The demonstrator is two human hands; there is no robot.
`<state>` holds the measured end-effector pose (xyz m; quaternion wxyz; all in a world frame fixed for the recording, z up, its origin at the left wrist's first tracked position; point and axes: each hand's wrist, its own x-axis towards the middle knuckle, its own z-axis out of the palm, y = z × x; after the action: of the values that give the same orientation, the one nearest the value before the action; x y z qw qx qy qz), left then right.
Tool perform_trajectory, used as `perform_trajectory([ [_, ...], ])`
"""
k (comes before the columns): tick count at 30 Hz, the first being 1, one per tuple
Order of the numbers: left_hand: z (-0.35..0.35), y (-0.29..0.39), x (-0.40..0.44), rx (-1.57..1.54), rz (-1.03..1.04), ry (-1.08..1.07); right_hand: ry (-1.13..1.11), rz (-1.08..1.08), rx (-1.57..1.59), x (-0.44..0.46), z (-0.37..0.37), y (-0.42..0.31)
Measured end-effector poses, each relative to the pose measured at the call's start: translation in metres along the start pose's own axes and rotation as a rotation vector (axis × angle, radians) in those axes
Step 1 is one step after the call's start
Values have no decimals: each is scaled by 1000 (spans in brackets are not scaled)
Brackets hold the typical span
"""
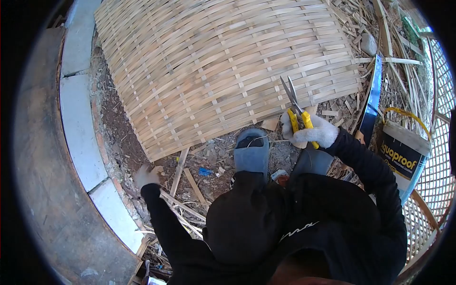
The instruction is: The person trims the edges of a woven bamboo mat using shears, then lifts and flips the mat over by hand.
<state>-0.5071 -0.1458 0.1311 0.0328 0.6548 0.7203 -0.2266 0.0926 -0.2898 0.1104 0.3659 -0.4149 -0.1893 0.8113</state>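
Beside the mat [228, 61], the right hand [322, 133] clasps shears [308, 120], seemingly blades-outward for safety; the left hand [146, 177] blurs, its grip unclear.

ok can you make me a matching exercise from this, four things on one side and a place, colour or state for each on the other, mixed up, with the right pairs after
Things:
1. scissors
2. saw
3. bucket
4. mat

Descriptions:
A. yellow lettering on a black label
B. woven from pale strips
C. held in the right hand
D. bright blue on its toothed blade

Right pairs: 1-C, 2-D, 3-A, 4-B
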Motion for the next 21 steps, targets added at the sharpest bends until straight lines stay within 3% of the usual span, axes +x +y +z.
perform_trajectory([
  [1,-11,0,-14,232,-176,239,5,18,-31,-1,-1,-3],
  [3,-23,3,-21,381,-277,459,32,25,-115,2,-5,-5],
  [5,-33,2,-17,223,-144,413,60,7,-222,8,-8,-3],
  [7,-72,94,-23,-336,170,263,90,1,-273,18,-9,-7],
  [9,3,145,-28,-478,504,496,119,7,-289,22,-3,-4],
  [10,-11,198,-38,-583,523,303,131,6,-288,25,-1,-5],
  [12,-3,272,-49,-640,751,147,141,-7,-280,28,5,-4],
  [14,-9,323,-61,-778,835,139,132,-30,-280,27,9,-5],
  [17,25,337,-57,-824,855,80,155,-24,-302,15,12,-9],
  [20,34,291,-58,-890,651,122,180,8,-173,3,4,0],
  [21,34,266,-56,-884,494,28,200,-27,-153,1,2,5],
])
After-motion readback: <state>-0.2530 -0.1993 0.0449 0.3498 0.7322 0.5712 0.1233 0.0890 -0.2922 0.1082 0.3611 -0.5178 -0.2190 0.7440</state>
